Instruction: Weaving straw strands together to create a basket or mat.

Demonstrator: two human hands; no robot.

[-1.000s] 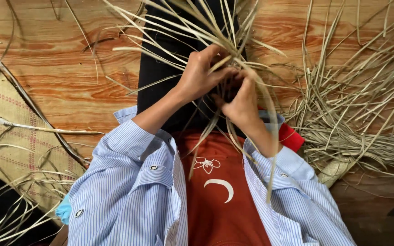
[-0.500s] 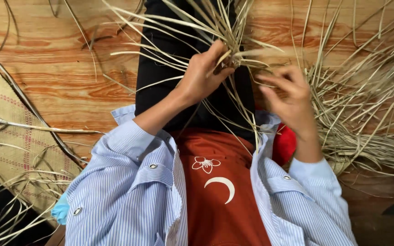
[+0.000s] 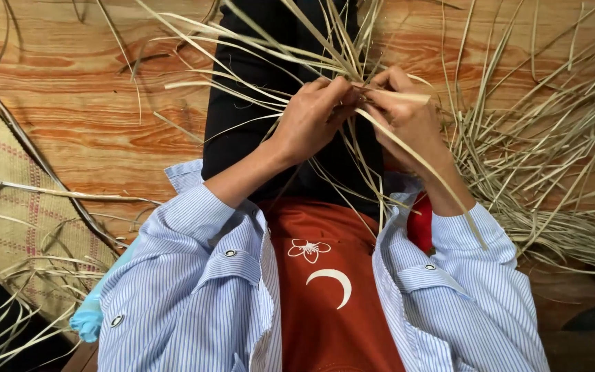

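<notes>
Left of the straw strips [image 3: 352,69] lies a woven mat [image 3: 8,207] on the wooden floor [image 3: 91,103]. The left hand [image 3: 315,117] pinches the strips over the lap. The right hand [image 3: 408,114] closes on one strip. Further right lies a straw pile [image 3: 552,172].

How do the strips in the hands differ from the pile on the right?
The strips in the hands fan out from one gathered point, held up over the lap; the pile of strips lies loose and tangled on the wooden floor. Both the left hand and the right hand pinch the held strips; nothing touches the pile. Both are pale, dry, flat strips.
</notes>
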